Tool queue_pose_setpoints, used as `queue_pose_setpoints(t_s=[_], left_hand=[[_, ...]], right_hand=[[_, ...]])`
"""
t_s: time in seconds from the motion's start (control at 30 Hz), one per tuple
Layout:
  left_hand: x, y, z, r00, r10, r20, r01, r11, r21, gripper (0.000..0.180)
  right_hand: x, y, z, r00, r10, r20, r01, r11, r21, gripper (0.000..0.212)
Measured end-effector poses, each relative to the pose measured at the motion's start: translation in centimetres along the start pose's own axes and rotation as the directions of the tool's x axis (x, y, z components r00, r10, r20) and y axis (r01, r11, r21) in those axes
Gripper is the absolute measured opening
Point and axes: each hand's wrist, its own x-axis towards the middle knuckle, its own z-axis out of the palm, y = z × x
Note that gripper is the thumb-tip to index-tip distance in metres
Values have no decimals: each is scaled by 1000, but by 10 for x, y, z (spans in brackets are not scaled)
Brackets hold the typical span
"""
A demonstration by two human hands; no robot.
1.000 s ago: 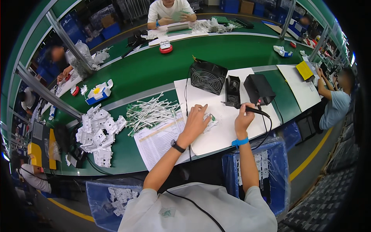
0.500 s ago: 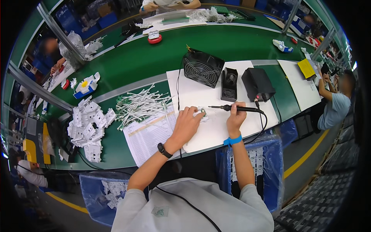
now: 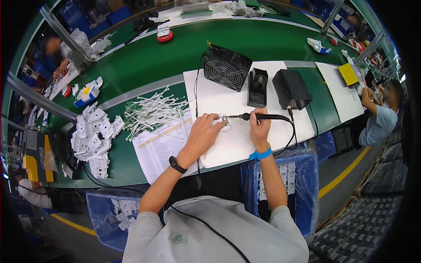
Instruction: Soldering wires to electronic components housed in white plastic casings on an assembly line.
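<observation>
My right hand (image 3: pixel 259 130) grips a black soldering iron (image 3: pixel 269 117) like a pen, its metal tip pointing left. That tip meets or hovers just over a small white plastic part with a green piece (image 3: pixel 225 123) on it; actual contact is too small to tell. Thumb and fingers of my left hand (image 3: pixel 202 132) hold this part against the white board (image 3: pixel 237 149), covering some of it. Left of my hand lie a heap of white wires with green ends (image 3: pixel 153 113) and a printed sheet (image 3: pixel 160 151). A pile of white plastic housings (image 3: pixel 94 138) sits farther left.
Behind my hands stand a black fan (image 3: pixel 227 68), a black iron holder (image 3: pixel 257 90) and a black power box (image 3: pixel 291 90). The iron's cable loops at right. Blue lined bins (image 3: pixel 307 197) flank me below the bench. A green belt (image 3: pixel 245 39) crosses beyond; co-workers sit left and right.
The soldering iron has moved left and slightly down, bringing its tip to the small white part. My left hand still holds the part. The whole view has shifted slightly.
</observation>
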Motion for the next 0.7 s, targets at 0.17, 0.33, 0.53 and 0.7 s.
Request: queue_pose_setpoints(t_s=[0.17,0.33,0.53,0.7], left_hand=[[0,2,1,999,2,-37,-1,1000,27,22],[0,2,0,999,3,-44,-2,1000,8,22],[-1,2,0,998,4,-65,-5,1000,-11,22],[-3,2,-1,999,-17,-49,16,1000,-19,23]], right_hand=[[1,0,0,1000,16,12,-16,1000,9,8],[1,-1,1,1000,-3,20,3,1000,-3,8],[0,1,1,1000,-5,19,5,1000,12,8],[0,-2,2,1000,-13,-6,13,1000,-6,8]])
